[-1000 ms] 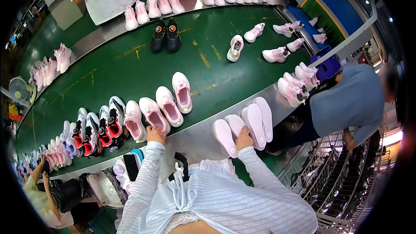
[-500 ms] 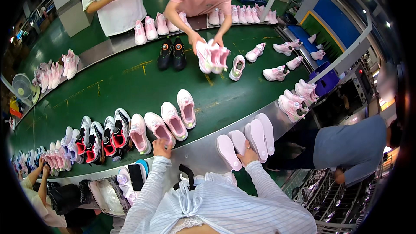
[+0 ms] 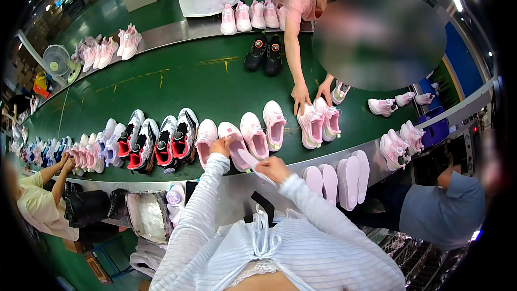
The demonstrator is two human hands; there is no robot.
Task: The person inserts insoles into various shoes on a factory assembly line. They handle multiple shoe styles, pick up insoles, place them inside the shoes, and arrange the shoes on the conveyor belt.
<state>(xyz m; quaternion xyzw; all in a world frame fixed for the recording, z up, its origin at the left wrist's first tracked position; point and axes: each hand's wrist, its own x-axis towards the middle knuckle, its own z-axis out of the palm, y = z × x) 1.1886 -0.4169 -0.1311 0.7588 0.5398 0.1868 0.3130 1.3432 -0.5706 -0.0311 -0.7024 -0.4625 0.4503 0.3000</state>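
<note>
My left hand (image 3: pixel 219 146) is closed on the side of a pink sneaker (image 3: pixel 228 130) on the green belt. In my right hand (image 3: pixel 274 170) is a pale pink insole (image 3: pixel 246 157), slanting so that its far end lies at the shoe's opening. How deep it reaches inside is hard to see. Close by stand more pink sneakers: one to the left (image 3: pixel 206 136) and two to the right, the nearer (image 3: pixel 253 134) and the farther (image 3: pixel 275 124). Several more insoles (image 3: pixel 347 183) lie on the metal edge to the right of my right hand.
Across the belt (image 3: pixel 177 94), a co-worker's hands (image 3: pixel 301 97) touch a pink pair (image 3: pixel 318 124). Black shoes (image 3: pixel 264 54) stand behind. Black-and-red sneakers (image 3: pixel 142 143) line up at left; pink shoes (image 3: pixel 401 143) stand at right. Another person (image 3: pixel 441 210) is at the right.
My right hand has left the insole row and come to the shoe with one insole. The co-worker has lowered the pink pair onto the belt. The whole view has shifted.
</note>
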